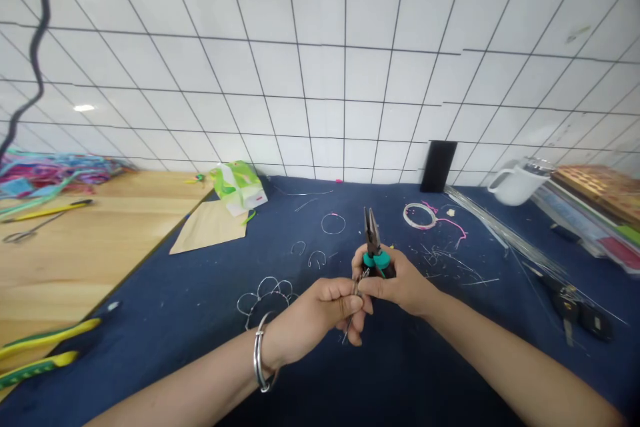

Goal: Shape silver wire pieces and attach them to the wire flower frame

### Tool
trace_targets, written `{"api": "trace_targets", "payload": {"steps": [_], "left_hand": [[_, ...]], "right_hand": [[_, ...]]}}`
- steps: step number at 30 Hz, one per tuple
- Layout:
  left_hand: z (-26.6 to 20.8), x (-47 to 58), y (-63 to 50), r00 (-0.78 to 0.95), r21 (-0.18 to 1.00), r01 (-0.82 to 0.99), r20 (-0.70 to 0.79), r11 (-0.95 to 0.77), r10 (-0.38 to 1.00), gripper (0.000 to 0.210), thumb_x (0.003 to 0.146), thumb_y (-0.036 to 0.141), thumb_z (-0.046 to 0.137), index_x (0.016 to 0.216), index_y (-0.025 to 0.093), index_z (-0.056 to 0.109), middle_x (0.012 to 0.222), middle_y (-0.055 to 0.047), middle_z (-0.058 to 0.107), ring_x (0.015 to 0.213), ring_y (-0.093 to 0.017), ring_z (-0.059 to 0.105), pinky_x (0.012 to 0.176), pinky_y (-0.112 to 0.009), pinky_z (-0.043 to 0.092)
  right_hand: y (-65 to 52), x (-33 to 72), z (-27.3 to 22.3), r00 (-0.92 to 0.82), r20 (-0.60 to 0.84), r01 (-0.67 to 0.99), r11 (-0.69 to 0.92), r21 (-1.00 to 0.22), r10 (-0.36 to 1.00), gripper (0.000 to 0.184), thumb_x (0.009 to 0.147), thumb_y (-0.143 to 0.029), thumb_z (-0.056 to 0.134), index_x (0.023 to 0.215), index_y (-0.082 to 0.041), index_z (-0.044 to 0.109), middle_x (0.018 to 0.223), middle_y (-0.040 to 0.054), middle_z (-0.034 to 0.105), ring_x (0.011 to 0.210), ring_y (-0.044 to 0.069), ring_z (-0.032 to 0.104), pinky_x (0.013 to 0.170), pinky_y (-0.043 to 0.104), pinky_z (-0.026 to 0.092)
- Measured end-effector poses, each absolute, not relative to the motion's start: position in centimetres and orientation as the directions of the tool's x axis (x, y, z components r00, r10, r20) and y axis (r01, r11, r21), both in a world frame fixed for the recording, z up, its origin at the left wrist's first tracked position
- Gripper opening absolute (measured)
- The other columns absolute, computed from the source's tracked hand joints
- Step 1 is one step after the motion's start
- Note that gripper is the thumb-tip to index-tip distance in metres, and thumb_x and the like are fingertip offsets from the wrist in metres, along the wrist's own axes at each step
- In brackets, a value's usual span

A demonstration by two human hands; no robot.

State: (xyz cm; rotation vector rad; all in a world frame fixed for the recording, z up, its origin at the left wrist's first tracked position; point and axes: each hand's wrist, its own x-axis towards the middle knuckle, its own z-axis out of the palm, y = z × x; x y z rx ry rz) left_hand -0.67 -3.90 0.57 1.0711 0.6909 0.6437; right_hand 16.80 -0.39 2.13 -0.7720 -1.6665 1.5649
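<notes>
Between thumb and fingers, my left hand (333, 307) pinches a small bundle of thin wire (350, 327), whose ends stick out below the fingers. My right hand (395, 280) is closed around long-nose pliers (373, 240) with teal-and-black handles, their dark jaws pointing up and away from me. The right thumb also presses on the wire, so the two hands touch. Just left of my left hand lies a flower-shaped ring of bent wire (270, 290). Small wire curves (317, 257) and a wire ring (333, 223) lie beyond the hands.
On the right are a wire coil (419, 216), wire scraps (445, 259), long straight wires (495, 233), keys (569, 310), and a white mug (517, 183). To the left are yellow-green handled pliers (45, 350), a tissue pack (239, 187) and brown paper (207, 227). A black slab (439, 165) leans on the wall.
</notes>
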Motion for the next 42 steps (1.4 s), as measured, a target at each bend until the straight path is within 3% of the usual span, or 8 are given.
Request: {"api": "trace_targets", "payload": {"steps": [6, 13, 23, 31, 37, 42], "left_hand": [[0.3, -0.7, -4.1, 0.665, 0.891, -0.167, -0.215, 0.423, 0.715, 0.021, 0.084, 0.029, 0.052, 0.084, 0.01, 0.062, 0.061, 0.0, 0.05, 0.047, -0.007, 0.047, 0.048, -0.022, 0.034], [0.9, -0.5, -4.9, 0.656, 0.854, -0.225, -0.224, 0.47, 0.721, 0.023, 0.086, 0.03, 0.049, 0.084, 0.01, 0.062, 0.058, 0.004, 0.034, 0.049, -0.005, 0.023, 0.047, -0.022, 0.014], [1.3, -0.4, -5.3, 0.586, 0.948, -0.107, -0.183, 0.299, 0.789, 0.031, 0.088, 0.037, 0.043, 0.088, 0.011, 0.061, 0.059, 0.004, 0.031, 0.053, -0.008, 0.023, 0.046, -0.023, 0.015], [1.2, -0.5, -4.8, 0.537, 0.974, -0.03, -0.174, 0.225, 0.826, 0.031, 0.089, 0.039, 0.04, 0.082, 0.013, 0.057, 0.056, 0.005, 0.028, 0.051, -0.008, 0.023, 0.045, -0.023, 0.016], [1.2, -0.4, -4.7, 0.516, 0.98, 0.009, -0.177, 0.201, 0.838, 0.031, 0.089, 0.039, 0.041, 0.077, 0.014, 0.055, 0.055, 0.005, 0.027, 0.051, -0.008, 0.024, 0.046, -0.023, 0.016], [0.8, -0.6, -4.8, 0.484, 0.971, 0.004, -0.211, 0.239, 0.849, 0.03, 0.089, 0.041, 0.041, 0.078, 0.015, 0.053, 0.055, 0.006, 0.025, 0.05, -0.008, 0.021, 0.045, -0.023, 0.015]], "right_hand": [[-0.6, 16.7, 2.8, -0.656, 0.072, -0.026, 0.073, -0.997, 0.751, 0.018, 0.074, -0.024, 0.063, 0.085, -0.018, 0.05, 0.07, -0.0042, 0.051, 0.054, 0.008, 0.053, 0.059, 0.025, 0.043], [-1.0, 16.6, 3.0, -0.691, 0.08, -0.036, 0.076, -0.996, 0.719, 0.016, 0.078, -0.025, 0.059, 0.084, -0.018, 0.046, 0.061, -0.0069, 0.045, 0.049, 0.007, 0.051, 0.053, 0.024, 0.042], [-1.0, 16.6, 2.2, -0.69, 0.081, -0.108, 0.008, -0.994, 0.719, 0.02, 0.076, -0.025, 0.062, 0.087, -0.018, 0.046, 0.072, -0.0043, 0.046, 0.05, 0.006, 0.05, 0.051, 0.022, 0.042], [-0.8, 16.5, 1.9, -0.642, 0.11, -0.201, -0.028, -0.979, 0.759, 0.021, 0.075, -0.026, 0.063, 0.09, -0.018, 0.05, 0.079, -0.0015, 0.05, 0.055, 0.009, 0.054, 0.062, 0.028, 0.043], [-0.6, 16.7, 1.6, -0.606, 0.1, -0.096, 0.052, -0.994, 0.789, 0.013, 0.079, -0.029, 0.059, 0.083, -0.017, 0.053, 0.065, -0.0035, 0.049, 0.061, 0.012, 0.052, 0.065, 0.028, 0.04], [-0.4, 17.0, 2.1, -0.566, 0.117, -0.01, 0.135, -0.991, 0.816, 0.017, 0.079, -0.032, 0.058, 0.086, -0.017, 0.053, 0.073, -0.0016, 0.051, 0.067, 0.012, 0.05, 0.066, 0.028, 0.039]]}}
